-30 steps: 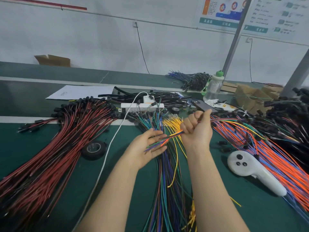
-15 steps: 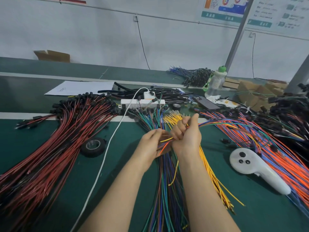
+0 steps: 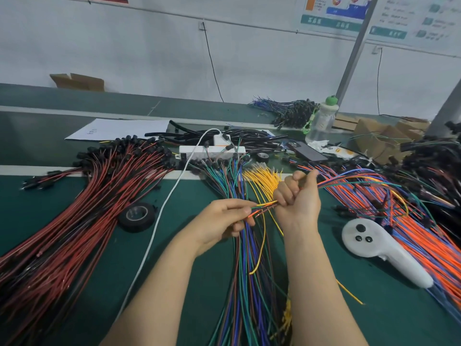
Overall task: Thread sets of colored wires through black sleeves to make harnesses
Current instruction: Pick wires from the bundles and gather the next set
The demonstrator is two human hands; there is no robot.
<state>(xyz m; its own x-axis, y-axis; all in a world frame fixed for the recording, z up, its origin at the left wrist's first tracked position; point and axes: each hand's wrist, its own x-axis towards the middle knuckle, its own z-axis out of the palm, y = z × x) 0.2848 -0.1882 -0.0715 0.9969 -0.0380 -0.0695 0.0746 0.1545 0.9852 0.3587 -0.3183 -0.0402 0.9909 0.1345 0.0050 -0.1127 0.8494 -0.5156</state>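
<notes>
Wires point(image 3: 265, 206), a mixed set of yellow, green and red, stretch between both hands, right of the tape roll point(image 3: 136, 216) and above the green table point(image 3: 389, 315). The left hand point(image 3: 222, 221), the nearer to the tape roll, pinches the set near its end between thumb and fingers. The right hand point(image 3: 299, 201), farther right, is a fist clamped round the set with the thumb raised. The set leaves the fist's far side and arcs off rightward. Whether a sleeve sits inside the fist cannot be told.

Under the hands lies a loose bundle point(image 3: 247, 283) of green, blue and purple strands, with yellow strands point(image 3: 262, 177) along its right side. A red-black pile point(image 3: 74, 216) spreads left of the tape roll. Far right of it a white controller point(image 3: 374, 243) lies beside an orange-blue heap point(image 3: 429, 240). Beyond the tape roll are a power strip point(image 3: 212, 151), black sleeves point(image 3: 252, 139), a paper sheet point(image 3: 119, 128) and a bottle point(image 3: 321, 118).
</notes>
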